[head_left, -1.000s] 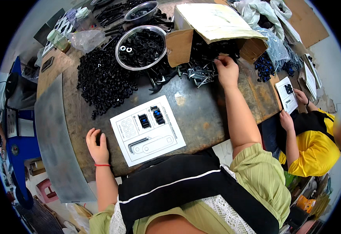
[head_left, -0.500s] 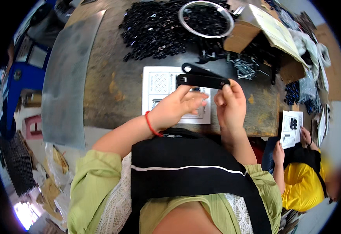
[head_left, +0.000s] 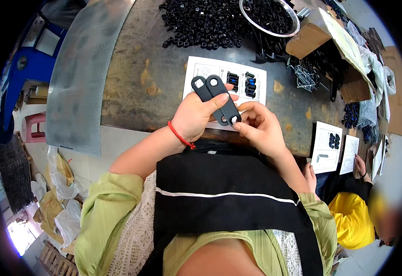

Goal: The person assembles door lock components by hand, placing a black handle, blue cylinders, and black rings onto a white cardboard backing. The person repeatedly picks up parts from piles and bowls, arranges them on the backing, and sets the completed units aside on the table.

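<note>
since half a second ago the two black flat wrenches (head_left: 217,99) have swung from level to slanting toward 11 o'clock. left hand (head_left: 196,117) grips their middle; right hand (head_left: 258,126) pinches their lower ends, above the white printed card (head_left: 256,80).

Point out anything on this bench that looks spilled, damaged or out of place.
The small black rings lie heaped loose on the table beside the metal bowl rather than in it. The cardboard box lies on its side, its flap torn open, with silver screws scattered at its mouth. The table shows rust-coloured patches.
</note>
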Motion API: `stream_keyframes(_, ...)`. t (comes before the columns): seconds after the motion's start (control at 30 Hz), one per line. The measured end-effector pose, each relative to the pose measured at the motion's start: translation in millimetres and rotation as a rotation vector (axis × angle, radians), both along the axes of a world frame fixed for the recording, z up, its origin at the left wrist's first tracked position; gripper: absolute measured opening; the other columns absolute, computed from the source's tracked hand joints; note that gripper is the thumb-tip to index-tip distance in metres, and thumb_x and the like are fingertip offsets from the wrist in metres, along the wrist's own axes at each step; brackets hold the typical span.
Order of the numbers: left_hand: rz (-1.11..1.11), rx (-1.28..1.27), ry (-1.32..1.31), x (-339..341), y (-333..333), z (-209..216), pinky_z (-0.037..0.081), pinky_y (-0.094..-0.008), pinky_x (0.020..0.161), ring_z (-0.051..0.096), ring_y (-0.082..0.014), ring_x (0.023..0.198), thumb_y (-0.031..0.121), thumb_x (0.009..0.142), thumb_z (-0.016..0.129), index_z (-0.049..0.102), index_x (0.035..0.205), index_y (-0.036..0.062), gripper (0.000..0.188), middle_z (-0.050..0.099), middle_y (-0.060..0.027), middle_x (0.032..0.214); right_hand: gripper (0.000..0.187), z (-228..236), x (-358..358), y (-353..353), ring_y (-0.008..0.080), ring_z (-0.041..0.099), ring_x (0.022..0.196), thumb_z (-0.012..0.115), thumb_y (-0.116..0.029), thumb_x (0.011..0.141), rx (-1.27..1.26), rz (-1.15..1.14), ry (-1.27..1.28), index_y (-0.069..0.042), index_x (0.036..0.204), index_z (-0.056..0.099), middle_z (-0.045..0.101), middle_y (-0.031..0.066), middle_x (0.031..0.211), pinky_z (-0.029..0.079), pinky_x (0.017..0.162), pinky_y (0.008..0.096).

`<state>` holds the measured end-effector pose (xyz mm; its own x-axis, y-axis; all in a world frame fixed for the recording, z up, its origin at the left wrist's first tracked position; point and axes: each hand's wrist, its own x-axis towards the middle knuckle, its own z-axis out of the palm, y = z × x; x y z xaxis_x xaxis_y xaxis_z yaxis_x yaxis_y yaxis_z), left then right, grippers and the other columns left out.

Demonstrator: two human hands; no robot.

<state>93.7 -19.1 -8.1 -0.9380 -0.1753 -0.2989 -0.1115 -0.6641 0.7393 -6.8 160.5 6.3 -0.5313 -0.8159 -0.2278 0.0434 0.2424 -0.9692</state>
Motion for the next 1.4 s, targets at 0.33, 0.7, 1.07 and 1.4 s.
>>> stream_keyframes(0.33, -0.220, -0.028, -0.160, 4.5, -9.6, -6.0, 0.053, -0.0249, 0.057, 0.063, -0.0142, 0.057, 0.051, 0.105, 0.031, 0.057, 0.119, -0.0017, 0.061, 0.066, -0.0122, 0.076, 0.020, 0.6, -28.3, 25.1, 0.0112, 0.062, 0.072, 0.060, -0.003, 0.094, -0.091, -0.203, 0.007, 0.002, 0.113, 0.064, 0.067, 0.0056, 0.086, 0.049, 0.062, 0.0242)
stream_keyframes(0.7, -0.801, 0.279, -0.091, 8.0, -18.2, -10.6, 0.055, -0.0271, 0.063, 0.070, -0.0215, 0.080, 0.017, 0.092, 0.050, 0.051, 0.133, -0.0054, 0.046, 0.068, -0.0222, 0.097, 0.024, 3.2, -25.8, 5.4, 0.0095, 0.059, 0.074, 0.066, -0.008, 0.092, 0.081, 0.011, 0.187, 0.001, 0.114, 0.067, 0.067, 0.0040, 0.090, 0.049, 0.063, 0.0224)
stream_keyframes(1.07, -0.853, 0.105, -0.345, 2.9, -8.1, -12.8, 0.058, -0.0239, 0.062, 0.071, -0.0203, 0.078, 0.007, 0.089, 0.046, 0.053, 0.120, -0.0108, 0.036, 0.069, -0.0228, 0.093, 0.040, 14.2, -11.8, 5.6, 0.0296, 0.064, 0.094, 0.077, -0.004, 0.073, 0.021, 0.414, 0.680, -0.006, 0.112, 0.067, 0.064, 0.0093, 0.098, 0.052, 0.082, 0.0383)
stream_keyframes(1.4, -0.237, -0.942, -0.249, 28.6, -55.5, -3.3, 0.046, -0.0211, 0.062, 0.058, -0.0062, 0.068, 0.012, 0.090, 0.066, 0.062, 0.122, -0.0001, 0.035, 0.065, -0.0015, 0.082, 0.035, -22.6, -26.5, 11.5, 0.0301, 0.064, 0.094, 0.078, -0.006, 0.069, 0.121, 0.116, 0.871, -0.005, 0.103, 0.067, 0.065, 0.0111, 0.099, 0.053, 0.081, 0.0387)
